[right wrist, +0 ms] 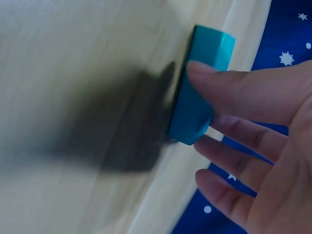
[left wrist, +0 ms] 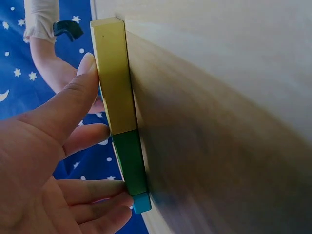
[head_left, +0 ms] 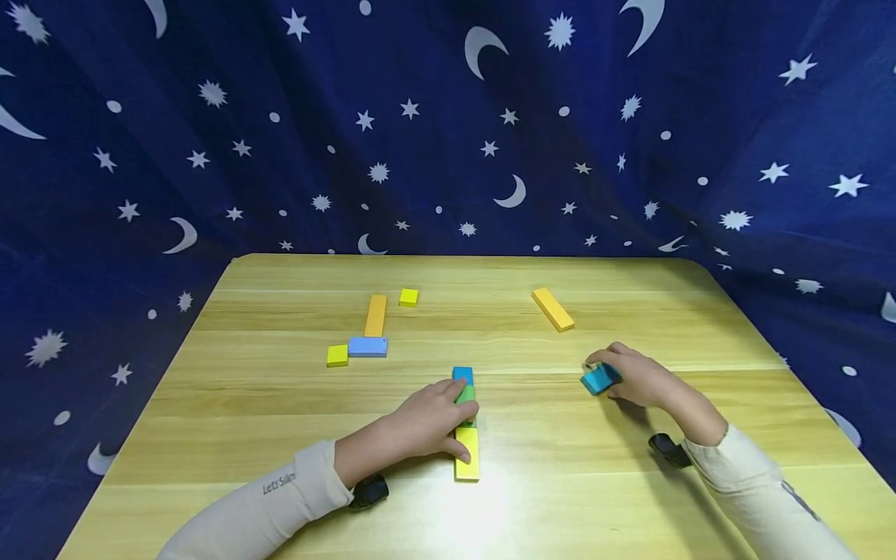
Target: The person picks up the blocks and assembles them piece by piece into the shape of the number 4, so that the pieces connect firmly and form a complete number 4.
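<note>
Near the table's middle, a blue block [head_left: 463,373], a green block [head_left: 186,257] and a yellow block [head_left: 468,468] lie end to end in one line. Over this line my left hand [head_left: 430,420] rests with its fingers extended; the thumb touches the yellow block and other fingertips are at the green one. The fingers hide part of the green block in the head view. Off to the right, my right hand [head_left: 633,377] pinches a teal block [right wrist: 200,95] between thumb and fingers, tilted close over the table.
On the far left side lie an orange block [head_left: 376,315], a light-blue block [head_left: 367,348] and two yellow squares, one nearer [head_left: 337,355] and one farther [head_left: 409,297]. Another orange block [head_left: 553,309] lies far right. A starry blue curtain [head_left: 434,140] borders the wooden table [head_left: 280,420].
</note>
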Demonstrator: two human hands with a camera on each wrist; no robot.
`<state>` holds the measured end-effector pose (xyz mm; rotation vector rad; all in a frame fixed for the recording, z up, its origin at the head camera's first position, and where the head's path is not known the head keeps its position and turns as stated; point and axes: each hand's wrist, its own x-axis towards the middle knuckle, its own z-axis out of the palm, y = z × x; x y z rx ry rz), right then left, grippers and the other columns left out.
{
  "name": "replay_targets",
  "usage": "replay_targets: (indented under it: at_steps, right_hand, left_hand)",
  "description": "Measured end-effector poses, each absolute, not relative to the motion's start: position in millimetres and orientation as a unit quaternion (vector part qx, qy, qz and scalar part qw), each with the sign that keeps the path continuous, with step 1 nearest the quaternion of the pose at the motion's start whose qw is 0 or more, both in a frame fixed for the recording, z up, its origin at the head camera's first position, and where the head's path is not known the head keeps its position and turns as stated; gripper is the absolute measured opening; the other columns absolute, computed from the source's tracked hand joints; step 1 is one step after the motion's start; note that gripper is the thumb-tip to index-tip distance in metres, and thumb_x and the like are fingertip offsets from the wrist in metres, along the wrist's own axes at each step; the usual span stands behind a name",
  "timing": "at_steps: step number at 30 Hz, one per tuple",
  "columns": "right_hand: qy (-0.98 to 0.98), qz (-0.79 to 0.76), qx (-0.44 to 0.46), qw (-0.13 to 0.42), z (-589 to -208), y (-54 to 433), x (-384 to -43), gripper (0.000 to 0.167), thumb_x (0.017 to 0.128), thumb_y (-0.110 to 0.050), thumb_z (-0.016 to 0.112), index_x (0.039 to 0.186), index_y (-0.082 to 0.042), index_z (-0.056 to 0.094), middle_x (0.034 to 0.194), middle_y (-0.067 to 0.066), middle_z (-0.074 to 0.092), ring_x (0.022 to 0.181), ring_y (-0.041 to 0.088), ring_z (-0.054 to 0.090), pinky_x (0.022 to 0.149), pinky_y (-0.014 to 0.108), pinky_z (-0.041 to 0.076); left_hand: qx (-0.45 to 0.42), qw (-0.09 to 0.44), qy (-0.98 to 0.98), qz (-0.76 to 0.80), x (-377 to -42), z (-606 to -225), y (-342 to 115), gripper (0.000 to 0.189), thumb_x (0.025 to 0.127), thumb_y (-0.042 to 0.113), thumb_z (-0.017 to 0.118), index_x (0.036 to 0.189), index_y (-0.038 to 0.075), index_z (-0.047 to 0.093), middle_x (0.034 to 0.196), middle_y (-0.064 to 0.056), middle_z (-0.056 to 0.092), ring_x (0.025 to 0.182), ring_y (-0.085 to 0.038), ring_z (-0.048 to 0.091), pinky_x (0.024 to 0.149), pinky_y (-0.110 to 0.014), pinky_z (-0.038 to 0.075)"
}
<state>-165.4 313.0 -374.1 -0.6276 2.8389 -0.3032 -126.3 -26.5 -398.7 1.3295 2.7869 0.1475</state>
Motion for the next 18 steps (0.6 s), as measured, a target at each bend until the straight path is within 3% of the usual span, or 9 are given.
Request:
replay_targets:
  at_steps: [7,18]
  right_hand:
    - [0.960,-0.117,-0.235,0.100,-378.9,297.3,-171.1,0.033,0.075,-0.008,0.072,0.105,-0.005,0.060,0.091,0.010,0.056,0.080,0.022,0.052,0.070,0.039,0.047]
    - [0.949,-0.125,-0.270,0.103,-382.2,253.9,-176.3,0.034,0.076,-0.017,0.072,0.106,-0.006,0.060,0.089,0.006,0.055,0.075,0.016,0.049,0.066,0.030,0.044]
  left_hand:
    - [0.424,0.032,0.904,0.046,-127.4,-397.3,-27.4,0.049,0.070,0.059,0.063,0.098,0.019,0.056,0.130,-0.019,0.049,0.122,-0.030,0.046,0.098,-0.037,0.042]
    - [0.426,0.029,0.903,0.044,-128.8,-399.9,-26.5,0.050,0.069,0.060,0.063,0.098,0.020,0.056,0.129,-0.016,0.049,0.121,-0.028,0.047,0.096,-0.036,0.043]
